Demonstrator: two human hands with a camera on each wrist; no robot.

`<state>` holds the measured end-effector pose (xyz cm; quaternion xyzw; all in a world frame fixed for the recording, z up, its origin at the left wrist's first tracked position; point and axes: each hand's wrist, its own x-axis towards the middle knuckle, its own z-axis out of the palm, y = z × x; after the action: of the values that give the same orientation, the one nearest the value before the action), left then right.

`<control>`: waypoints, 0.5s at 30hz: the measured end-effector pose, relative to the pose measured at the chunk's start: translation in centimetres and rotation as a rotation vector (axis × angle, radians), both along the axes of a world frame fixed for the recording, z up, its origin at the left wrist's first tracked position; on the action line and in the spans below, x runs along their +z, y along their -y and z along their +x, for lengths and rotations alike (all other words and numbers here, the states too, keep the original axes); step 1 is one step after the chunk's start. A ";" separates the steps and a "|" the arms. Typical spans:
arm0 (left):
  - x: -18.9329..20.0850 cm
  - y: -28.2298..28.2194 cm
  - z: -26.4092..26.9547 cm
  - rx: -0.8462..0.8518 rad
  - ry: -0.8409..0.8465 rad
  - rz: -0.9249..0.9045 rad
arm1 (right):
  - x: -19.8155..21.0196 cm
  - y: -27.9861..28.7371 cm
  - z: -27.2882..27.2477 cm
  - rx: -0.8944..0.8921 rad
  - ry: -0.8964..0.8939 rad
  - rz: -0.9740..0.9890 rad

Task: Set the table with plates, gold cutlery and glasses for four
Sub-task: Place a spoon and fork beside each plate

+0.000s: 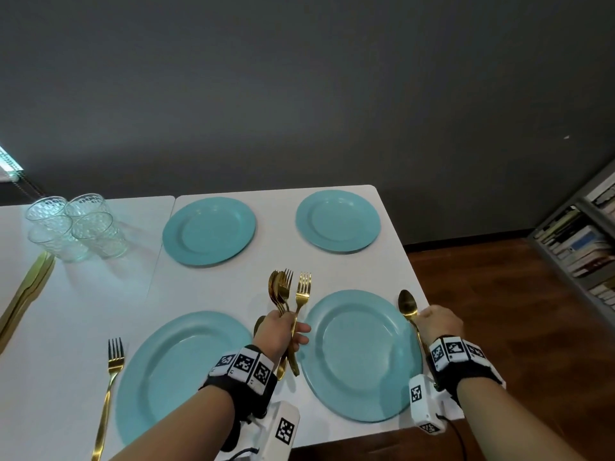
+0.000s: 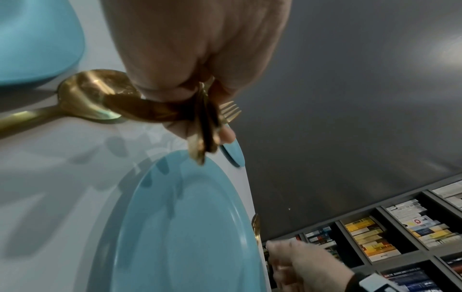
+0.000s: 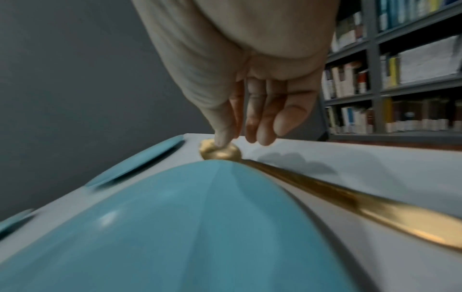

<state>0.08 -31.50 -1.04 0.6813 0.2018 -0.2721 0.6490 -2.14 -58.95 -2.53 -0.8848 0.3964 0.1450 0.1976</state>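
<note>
Hands: left [image 1: 279, 331] grips cutlery bundle [image 1: 289, 294], right [image 1: 439, 322] fingers straight on spoon [image 1: 408, 306]; four plates [image 1: 209, 231].

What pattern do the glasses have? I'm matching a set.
The glasses are clear with a raised honeycomb-like bubble texture, seen best in the head view.
</note>
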 end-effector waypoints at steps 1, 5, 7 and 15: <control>0.0 0.1 -0.1 -0.002 -0.003 -0.006 | 0.5 -0.7 0.1 -0.013 0.082 0.036; 0.2 0.6 -0.7 -0.032 -0.015 -0.061 | 2.7 -5.9 0.5 0.156 0.244 0.222; 0.6 0.6 -0.9 -0.079 -0.022 -0.098 | 3.4 -9.5 0.3 0.230 0.250 0.368; 1.4 -2.1 -1.6 -0.254 -0.045 -0.228 | 3.5 -18.2 -0.3 0.186 0.239 0.534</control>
<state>-1.48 -29.41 0.33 0.6171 0.0964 -0.3883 0.6776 -2.43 -40.73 0.96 -0.8450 0.2354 0.1562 0.4541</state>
